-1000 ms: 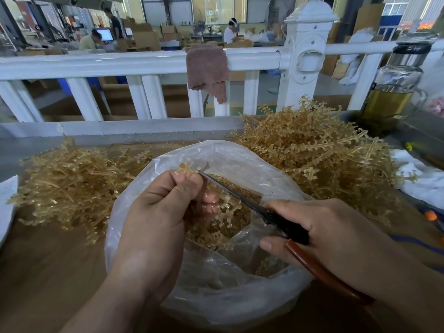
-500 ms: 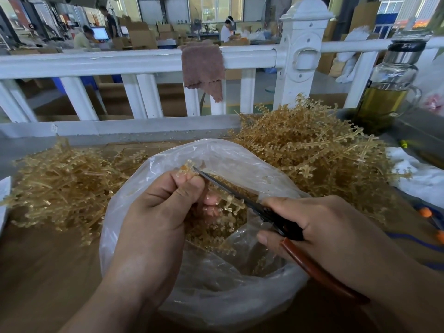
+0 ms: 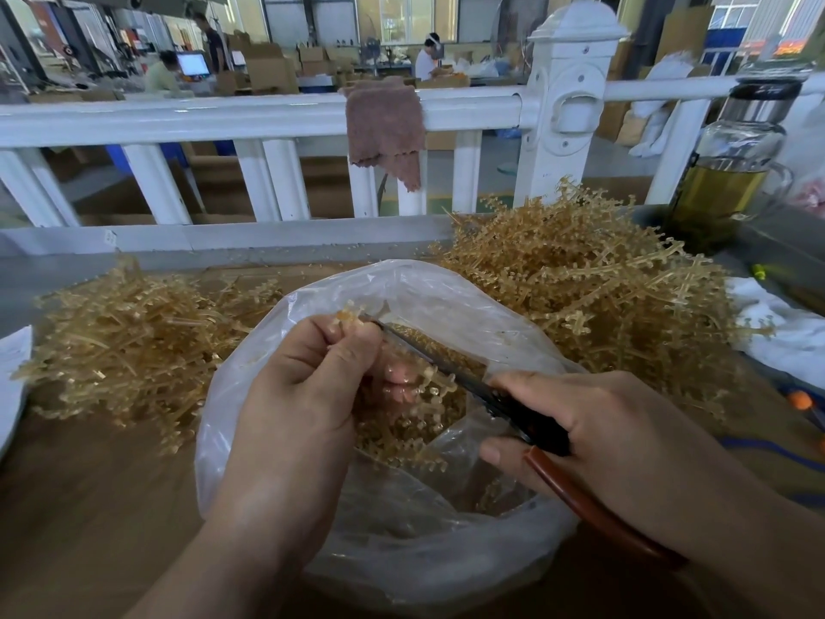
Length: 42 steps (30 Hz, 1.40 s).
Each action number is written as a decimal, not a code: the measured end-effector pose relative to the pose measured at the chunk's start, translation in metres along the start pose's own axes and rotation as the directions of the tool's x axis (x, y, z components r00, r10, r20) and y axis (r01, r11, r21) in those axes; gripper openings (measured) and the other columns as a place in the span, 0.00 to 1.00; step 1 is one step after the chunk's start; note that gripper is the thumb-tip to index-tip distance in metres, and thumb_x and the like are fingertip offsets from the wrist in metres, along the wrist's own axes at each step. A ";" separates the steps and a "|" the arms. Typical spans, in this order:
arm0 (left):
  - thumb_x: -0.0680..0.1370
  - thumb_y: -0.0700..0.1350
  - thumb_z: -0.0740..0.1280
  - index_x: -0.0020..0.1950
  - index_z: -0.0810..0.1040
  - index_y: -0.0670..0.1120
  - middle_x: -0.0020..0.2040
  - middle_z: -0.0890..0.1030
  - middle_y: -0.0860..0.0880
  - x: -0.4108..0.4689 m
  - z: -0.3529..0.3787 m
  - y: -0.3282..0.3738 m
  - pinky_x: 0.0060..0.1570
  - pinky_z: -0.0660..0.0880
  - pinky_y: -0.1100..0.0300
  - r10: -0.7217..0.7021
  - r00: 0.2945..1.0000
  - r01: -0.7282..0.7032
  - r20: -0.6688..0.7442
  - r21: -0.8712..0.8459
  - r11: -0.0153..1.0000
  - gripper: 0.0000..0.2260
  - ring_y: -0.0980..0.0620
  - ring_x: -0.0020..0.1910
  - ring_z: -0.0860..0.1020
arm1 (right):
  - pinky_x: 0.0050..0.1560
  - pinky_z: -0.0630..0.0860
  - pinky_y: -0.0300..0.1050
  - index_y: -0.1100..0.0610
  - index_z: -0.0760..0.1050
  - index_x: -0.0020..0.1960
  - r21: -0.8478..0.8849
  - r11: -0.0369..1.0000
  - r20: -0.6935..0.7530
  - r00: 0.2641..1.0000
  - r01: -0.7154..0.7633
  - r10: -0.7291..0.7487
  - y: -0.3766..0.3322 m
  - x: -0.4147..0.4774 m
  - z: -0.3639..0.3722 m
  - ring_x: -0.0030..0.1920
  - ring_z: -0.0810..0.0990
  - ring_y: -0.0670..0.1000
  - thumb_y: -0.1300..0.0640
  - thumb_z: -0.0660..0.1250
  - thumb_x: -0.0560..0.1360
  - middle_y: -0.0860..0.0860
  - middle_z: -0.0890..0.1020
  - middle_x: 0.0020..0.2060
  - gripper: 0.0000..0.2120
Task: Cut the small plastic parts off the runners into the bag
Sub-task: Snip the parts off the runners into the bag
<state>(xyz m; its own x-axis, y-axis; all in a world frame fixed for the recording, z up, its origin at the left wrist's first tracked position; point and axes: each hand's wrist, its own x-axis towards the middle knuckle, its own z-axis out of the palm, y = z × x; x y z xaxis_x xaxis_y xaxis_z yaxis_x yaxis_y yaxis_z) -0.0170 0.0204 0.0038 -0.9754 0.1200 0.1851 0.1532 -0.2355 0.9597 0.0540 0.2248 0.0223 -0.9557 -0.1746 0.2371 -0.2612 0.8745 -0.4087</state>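
My left hand (image 3: 308, 395) pinches an amber plastic runner (image 3: 352, 317) over the open mouth of a clear plastic bag (image 3: 446, 297). My right hand (image 3: 593, 431) grips scissors (image 3: 451, 368) with a black pivot and red-brown handles; the blades point up-left and their tip touches the runner at my left fingertips. Small amber cut parts (image 3: 402, 435) lie inside the bag under the blades. A large heap of runners with parts on them (image 3: 593, 288) lies right of the bag. A flatter heap of bare runners (image 3: 125, 341) lies on the left.
A white railing (image 3: 268, 118) with a brown rag (image 3: 384, 127) over it runs along the bench's far edge. A glass bottle of yellow liquid (image 3: 727, 180) stands at back right, above a white cloth (image 3: 785, 332). White paper (image 3: 11, 377) sits at far left. People work in the background.
The scissors have slid a little up along the runner toward my left fingertips. Both hands stay over the bag; the view has shifted slightly.
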 end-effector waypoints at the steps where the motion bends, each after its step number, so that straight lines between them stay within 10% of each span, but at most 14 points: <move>1: 0.82 0.46 0.66 0.47 0.82 0.43 0.37 0.85 0.43 0.000 0.000 0.000 0.33 0.79 0.62 0.028 1.000 -0.027 -0.013 0.032 0.999 0.09 0.50 0.33 0.83 | 0.38 0.75 0.40 0.47 0.77 0.53 -0.008 1.000 -0.004 1.000 0.002 -0.002 0.001 0.000 0.001 0.38 0.79 0.40 0.30 0.57 0.72 0.41 0.79 0.36 0.24; 42: 0.79 0.48 0.66 0.37 0.81 0.49 0.34 0.83 0.43 0.000 -0.003 -0.001 0.30 0.77 0.62 0.040 0.997 -0.041 0.062 0.019 0.999 0.11 0.49 0.30 0.80 | 0.40 0.78 0.40 0.49 0.79 0.59 -0.091 0.996 -0.002 1.000 -0.009 0.009 -0.009 0.001 -0.006 0.40 0.81 0.43 0.35 0.54 0.73 0.43 0.84 0.42 0.27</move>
<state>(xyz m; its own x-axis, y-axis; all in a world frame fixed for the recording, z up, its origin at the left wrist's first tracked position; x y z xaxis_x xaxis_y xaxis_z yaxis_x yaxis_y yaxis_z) -0.0178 0.0180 0.0021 -0.9568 0.1700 0.2359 0.1960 -0.2218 0.9552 0.0564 0.2196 0.0316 -0.9577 -0.1659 0.2351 -0.2389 0.9138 -0.3286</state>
